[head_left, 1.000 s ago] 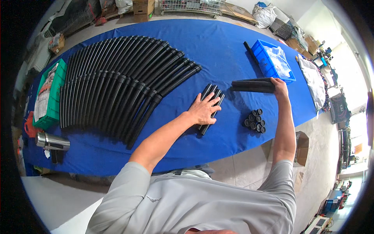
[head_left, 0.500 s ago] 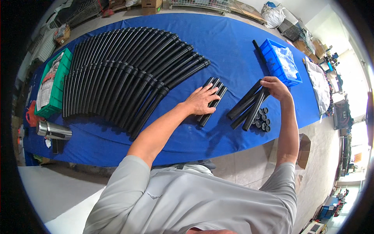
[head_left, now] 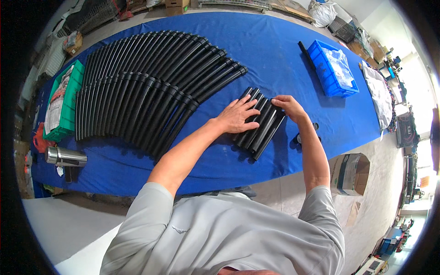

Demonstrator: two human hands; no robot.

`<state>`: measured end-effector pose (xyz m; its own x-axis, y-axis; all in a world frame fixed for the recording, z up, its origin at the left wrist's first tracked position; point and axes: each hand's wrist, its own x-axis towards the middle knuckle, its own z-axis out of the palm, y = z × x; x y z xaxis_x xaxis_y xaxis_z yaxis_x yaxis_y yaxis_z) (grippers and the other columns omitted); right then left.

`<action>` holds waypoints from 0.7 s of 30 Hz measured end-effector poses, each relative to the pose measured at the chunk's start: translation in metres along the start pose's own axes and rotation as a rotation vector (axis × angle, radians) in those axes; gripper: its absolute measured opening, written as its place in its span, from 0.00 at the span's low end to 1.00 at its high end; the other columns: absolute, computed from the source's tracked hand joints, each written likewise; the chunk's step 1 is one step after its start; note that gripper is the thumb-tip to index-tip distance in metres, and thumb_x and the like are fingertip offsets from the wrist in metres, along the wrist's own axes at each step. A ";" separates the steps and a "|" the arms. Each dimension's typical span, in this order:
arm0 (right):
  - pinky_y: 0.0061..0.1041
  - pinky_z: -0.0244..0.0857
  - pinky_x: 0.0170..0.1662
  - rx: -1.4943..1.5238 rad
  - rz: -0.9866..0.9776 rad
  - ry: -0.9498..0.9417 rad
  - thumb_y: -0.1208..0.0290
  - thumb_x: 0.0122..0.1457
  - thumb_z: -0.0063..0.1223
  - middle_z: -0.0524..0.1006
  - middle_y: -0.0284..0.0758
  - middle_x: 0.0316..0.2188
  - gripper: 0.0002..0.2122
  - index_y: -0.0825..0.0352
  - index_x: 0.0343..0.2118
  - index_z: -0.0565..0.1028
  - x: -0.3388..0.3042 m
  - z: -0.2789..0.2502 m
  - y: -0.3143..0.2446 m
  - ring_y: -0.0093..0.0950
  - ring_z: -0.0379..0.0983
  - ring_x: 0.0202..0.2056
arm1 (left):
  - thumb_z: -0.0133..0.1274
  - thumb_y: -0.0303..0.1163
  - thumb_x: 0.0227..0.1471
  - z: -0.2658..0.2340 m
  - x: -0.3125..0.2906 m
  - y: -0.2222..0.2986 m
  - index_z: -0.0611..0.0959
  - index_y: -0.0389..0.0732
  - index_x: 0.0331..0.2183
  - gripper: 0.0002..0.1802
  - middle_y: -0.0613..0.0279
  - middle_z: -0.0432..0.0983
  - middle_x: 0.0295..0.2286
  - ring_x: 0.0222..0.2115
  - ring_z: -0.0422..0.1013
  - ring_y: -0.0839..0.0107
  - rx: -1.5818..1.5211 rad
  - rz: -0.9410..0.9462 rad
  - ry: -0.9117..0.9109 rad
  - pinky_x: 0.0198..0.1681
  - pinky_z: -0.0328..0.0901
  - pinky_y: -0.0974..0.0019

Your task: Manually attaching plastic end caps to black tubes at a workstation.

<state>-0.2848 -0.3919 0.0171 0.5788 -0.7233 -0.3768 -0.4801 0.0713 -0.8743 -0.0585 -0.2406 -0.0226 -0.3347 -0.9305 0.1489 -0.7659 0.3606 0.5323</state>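
Several short black tubes (head_left: 265, 134) lie side by side, slanted, on the blue cloth in front of me. My left hand (head_left: 234, 118) rests over the left tubes with its fingers spread, open. At the far end of the right-hand tubes, my right hand (head_left: 290, 108) has its thumb and fingers closed on a black tube. A few small round black caps (head_left: 299, 138) show beside my right forearm, which hides the rest of them.
To the left, joined black tubes (head_left: 133, 91) fan out in two long rows. A green crate (head_left: 75, 89), a steel flask (head_left: 66, 156) and a red item (head_left: 40, 139) sit at the left edge. Far right are a blue crate (head_left: 326, 75) and a single dark tube (head_left: 306, 54).
My right hand has brought its tubes leftward and laid them against the group under my left hand. The left hand has stayed on the tubes, nearly still.
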 end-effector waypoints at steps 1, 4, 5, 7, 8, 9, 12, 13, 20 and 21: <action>0.25 0.65 0.37 -0.113 -0.082 0.016 0.62 0.63 0.55 0.79 0.30 0.31 0.14 0.70 0.40 0.80 -0.002 0.002 -0.002 0.20 0.72 0.33 | 0.49 0.62 0.53 -0.003 -0.001 0.003 0.75 0.51 0.55 0.34 0.53 0.53 0.65 0.68 0.41 0.52 0.030 -0.016 -0.018 0.66 0.39 0.38; 0.27 0.67 0.40 -0.232 -0.207 0.106 0.61 0.63 0.55 0.79 0.33 0.31 0.15 0.71 0.40 0.79 0.004 0.002 0.011 0.23 0.73 0.35 | 0.50 0.70 0.48 -0.008 0.000 0.008 0.76 0.49 0.54 0.41 0.52 0.53 0.64 0.68 0.40 0.51 0.039 -0.021 -0.027 0.64 0.35 0.27; 0.31 0.68 0.42 -0.349 -0.251 0.138 0.59 0.63 0.54 0.79 0.39 0.32 0.17 0.70 0.45 0.76 0.003 0.001 0.015 0.29 0.75 0.36 | 0.50 0.71 0.47 -0.009 0.002 0.010 0.75 0.51 0.55 0.43 0.51 0.52 0.65 0.68 0.39 0.50 0.075 -0.032 -0.055 0.64 0.34 0.28; 0.33 0.68 0.42 -0.387 -0.323 0.204 0.58 0.63 0.54 0.79 0.42 0.32 0.19 0.70 0.47 0.73 0.007 0.004 0.023 0.33 0.75 0.36 | 0.49 0.72 0.47 -0.007 0.004 0.014 0.74 0.52 0.56 0.44 0.50 0.52 0.65 0.68 0.39 0.50 0.111 -0.043 -0.088 0.64 0.34 0.28; 0.35 0.68 0.42 -0.429 -0.396 0.271 0.58 0.63 0.54 0.78 0.45 0.33 0.20 0.69 0.49 0.71 0.009 0.004 0.028 0.37 0.76 0.37 | 0.49 0.73 0.46 -0.004 0.005 0.018 0.72 0.55 0.58 0.45 0.50 0.51 0.65 0.68 0.38 0.49 0.123 -0.017 -0.024 0.64 0.33 0.28; 0.35 0.68 0.42 -0.424 -0.393 0.270 0.58 0.63 0.54 0.78 0.45 0.33 0.20 0.69 0.49 0.71 0.010 0.006 0.028 0.37 0.76 0.37 | 0.49 0.74 0.45 -0.001 0.005 0.020 0.70 0.58 0.60 0.46 0.50 0.50 0.66 0.68 0.38 0.48 0.135 0.006 0.040 0.64 0.31 0.27; 0.38 0.68 0.42 -0.482 -0.380 0.253 0.57 0.63 0.54 0.78 0.49 0.35 0.22 0.69 0.52 0.67 0.014 0.005 0.027 0.42 0.76 0.38 | 0.45 0.75 0.47 0.004 0.008 0.026 0.68 0.62 0.62 0.46 0.49 0.49 0.66 0.68 0.38 0.49 0.213 0.022 -0.063 0.64 0.29 0.28; 0.38 0.68 0.43 -0.518 -0.354 0.222 0.57 0.62 0.55 0.78 0.50 0.36 0.22 0.69 0.51 0.68 0.015 0.002 0.027 0.42 0.76 0.39 | 0.44 0.73 0.49 0.002 0.007 0.027 0.68 0.65 0.62 0.43 0.48 0.48 0.66 0.68 0.39 0.49 0.259 0.047 -0.105 0.64 0.29 0.27; 0.38 0.68 0.44 -0.417 -0.367 0.210 0.61 0.62 0.55 0.79 0.48 0.37 0.18 0.69 0.48 0.71 0.019 -0.005 0.034 0.42 0.77 0.41 | 0.47 0.69 0.50 0.010 0.008 0.024 0.69 0.67 0.61 0.39 0.47 0.48 0.66 0.67 0.40 0.48 0.296 0.100 -0.079 0.63 0.30 0.25; 0.38 0.69 0.44 -0.405 -0.308 0.193 0.61 0.63 0.55 0.79 0.47 0.37 0.16 0.69 0.47 0.72 0.016 -0.006 0.031 0.42 0.77 0.41 | 0.47 0.69 0.50 0.009 0.008 0.025 0.69 0.67 0.61 0.39 0.47 0.48 0.66 0.67 0.40 0.48 0.296 0.107 -0.084 0.63 0.30 0.25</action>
<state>-0.2939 -0.4053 -0.0143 0.6192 -0.7848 -0.0252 -0.5453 -0.4067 -0.7330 -0.0854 -0.2382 -0.0150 -0.4568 -0.8821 0.1149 -0.8461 0.4708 0.2499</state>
